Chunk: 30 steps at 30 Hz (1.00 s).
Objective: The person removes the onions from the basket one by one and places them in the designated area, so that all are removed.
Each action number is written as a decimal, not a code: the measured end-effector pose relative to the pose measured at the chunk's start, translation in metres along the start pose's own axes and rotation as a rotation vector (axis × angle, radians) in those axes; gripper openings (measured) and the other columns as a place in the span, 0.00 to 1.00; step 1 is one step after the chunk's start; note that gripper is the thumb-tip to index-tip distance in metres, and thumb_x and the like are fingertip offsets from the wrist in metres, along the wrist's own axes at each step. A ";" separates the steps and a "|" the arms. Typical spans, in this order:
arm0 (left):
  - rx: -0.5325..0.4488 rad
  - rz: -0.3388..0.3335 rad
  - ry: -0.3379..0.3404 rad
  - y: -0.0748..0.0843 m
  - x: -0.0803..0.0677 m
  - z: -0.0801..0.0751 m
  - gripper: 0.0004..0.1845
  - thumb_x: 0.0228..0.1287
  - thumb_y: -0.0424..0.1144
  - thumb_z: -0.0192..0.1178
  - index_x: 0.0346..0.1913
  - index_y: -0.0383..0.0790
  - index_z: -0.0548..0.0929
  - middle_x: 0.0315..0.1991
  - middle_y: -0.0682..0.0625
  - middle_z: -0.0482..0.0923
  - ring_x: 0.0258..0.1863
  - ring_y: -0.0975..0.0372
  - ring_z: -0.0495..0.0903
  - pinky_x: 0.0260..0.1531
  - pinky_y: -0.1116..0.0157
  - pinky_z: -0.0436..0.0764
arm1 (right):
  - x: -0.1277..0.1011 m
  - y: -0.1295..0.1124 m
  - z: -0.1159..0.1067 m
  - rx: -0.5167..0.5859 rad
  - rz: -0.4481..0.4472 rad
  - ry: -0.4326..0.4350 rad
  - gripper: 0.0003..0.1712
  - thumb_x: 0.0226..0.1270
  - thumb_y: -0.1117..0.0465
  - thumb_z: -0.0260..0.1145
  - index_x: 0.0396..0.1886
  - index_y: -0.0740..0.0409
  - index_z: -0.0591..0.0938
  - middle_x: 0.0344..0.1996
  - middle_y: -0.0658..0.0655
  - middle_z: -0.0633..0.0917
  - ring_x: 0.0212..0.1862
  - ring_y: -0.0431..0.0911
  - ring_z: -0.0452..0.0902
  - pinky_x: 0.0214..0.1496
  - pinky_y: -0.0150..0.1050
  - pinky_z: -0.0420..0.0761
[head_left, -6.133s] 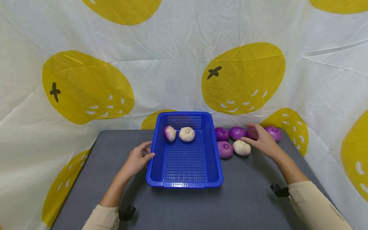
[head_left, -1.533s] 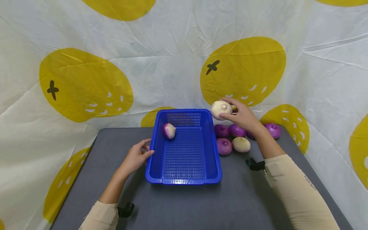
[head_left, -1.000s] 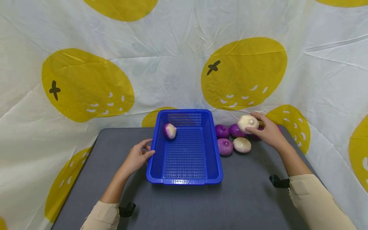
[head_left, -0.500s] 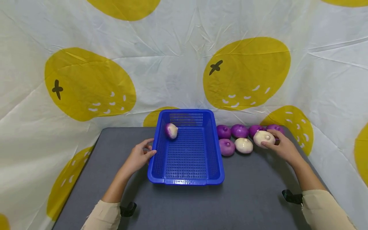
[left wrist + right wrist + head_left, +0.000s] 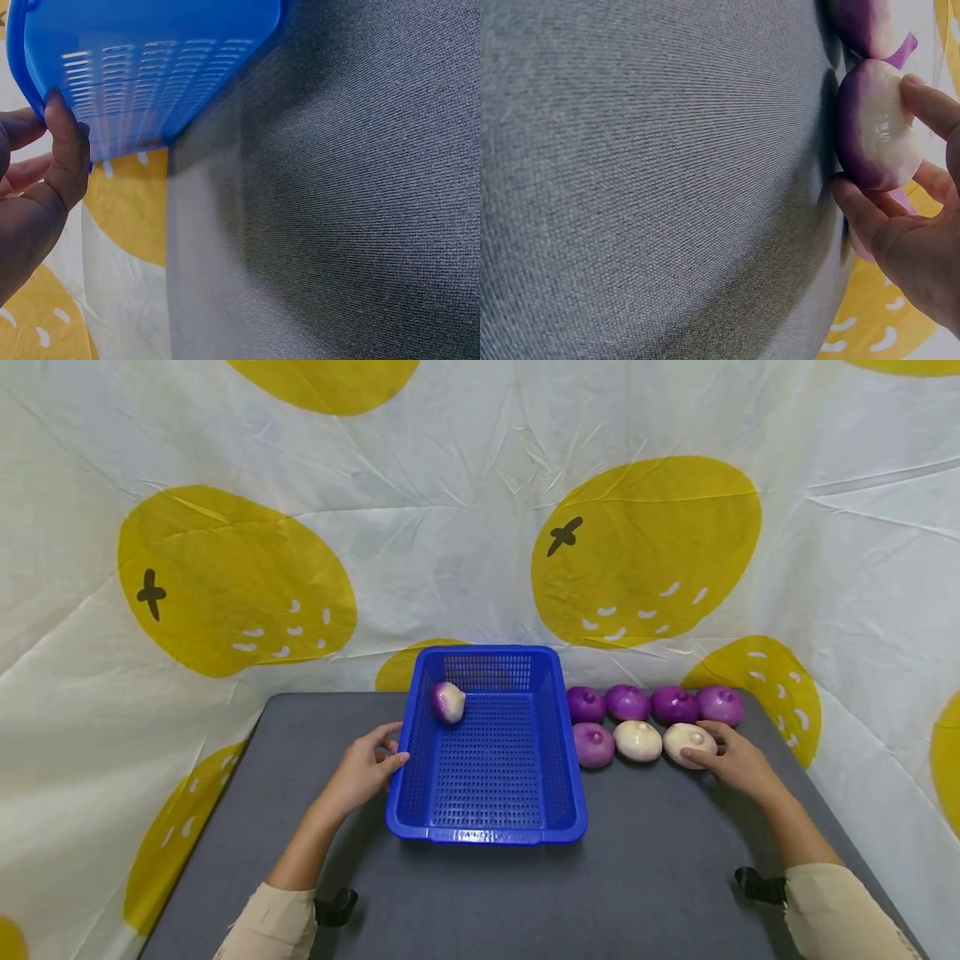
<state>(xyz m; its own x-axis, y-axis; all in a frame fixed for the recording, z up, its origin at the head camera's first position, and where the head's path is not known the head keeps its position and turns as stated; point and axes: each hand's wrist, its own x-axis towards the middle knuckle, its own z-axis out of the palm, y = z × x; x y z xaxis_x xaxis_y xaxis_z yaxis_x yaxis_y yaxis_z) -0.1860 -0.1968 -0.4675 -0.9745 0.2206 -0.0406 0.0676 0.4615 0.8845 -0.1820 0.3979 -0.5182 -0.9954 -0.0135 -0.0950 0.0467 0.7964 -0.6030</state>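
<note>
My left hand (image 5: 367,768) holds the left rim of a blue plastic basket (image 5: 486,837) between thumb and fingers. One purple-and-white turnip (image 5: 450,702) lies tilted inside, toward the back left. Right of the basket, my right hand (image 5: 738,764) grips a turnip (image 5: 681,745) with its white side up, at the right end of the front row. In the right wrist view the thumb and fingers are around this turnip (image 5: 876,124), its purple side toward the table. To its left are another white-topped turnip (image 5: 638,741) and a purple-topped turnip (image 5: 593,746).
Several purple-topped turnips, such as this one (image 5: 627,702), form a back row along the rear of the grey table (image 5: 480,902). Behind the table hangs a white cloth (image 5: 442,577) printed with yellow fruit shapes.
The right hand has carried a turnip out of the basket, over to the right, and lowered it to the front row's right end. The left hand has stayed on the basket rim.
</note>
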 end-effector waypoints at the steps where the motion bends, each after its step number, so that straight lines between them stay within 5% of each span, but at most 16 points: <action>1: -0.002 -0.001 -0.001 0.000 0.000 0.000 0.29 0.72 0.29 0.63 0.73 0.30 0.70 0.42 0.37 0.77 0.29 0.58 0.84 0.27 0.47 0.88 | 0.000 0.000 0.000 0.002 -0.001 0.001 0.46 0.74 0.42 0.64 0.76 0.70 0.62 0.66 0.81 0.71 0.61 0.73 0.73 0.54 0.61 0.79; 22: 0.011 0.005 0.015 -0.001 0.001 0.002 0.28 0.72 0.29 0.63 0.72 0.30 0.71 0.41 0.38 0.77 0.28 0.58 0.83 0.26 0.50 0.88 | -0.002 -0.004 -0.002 0.032 -0.022 -0.041 0.50 0.77 0.45 0.63 0.78 0.76 0.54 0.70 0.84 0.64 0.66 0.76 0.69 0.62 0.69 0.76; 30: 0.011 0.015 0.018 0.000 0.000 0.002 0.28 0.71 0.29 0.63 0.72 0.29 0.71 0.41 0.37 0.77 0.28 0.58 0.84 0.28 0.43 0.88 | -0.001 -0.015 -0.017 0.012 -0.016 -0.042 0.51 0.76 0.42 0.62 0.77 0.77 0.54 0.71 0.83 0.64 0.67 0.77 0.68 0.63 0.71 0.76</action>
<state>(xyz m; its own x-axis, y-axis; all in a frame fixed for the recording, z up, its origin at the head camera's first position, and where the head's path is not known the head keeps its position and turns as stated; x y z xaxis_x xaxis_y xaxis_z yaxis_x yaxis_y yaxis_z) -0.1861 -0.1951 -0.4689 -0.9771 0.2119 -0.0188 0.0845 0.4677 0.8798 -0.1833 0.3965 -0.4959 -0.9916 -0.0517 -0.1184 0.0323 0.7885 -0.6141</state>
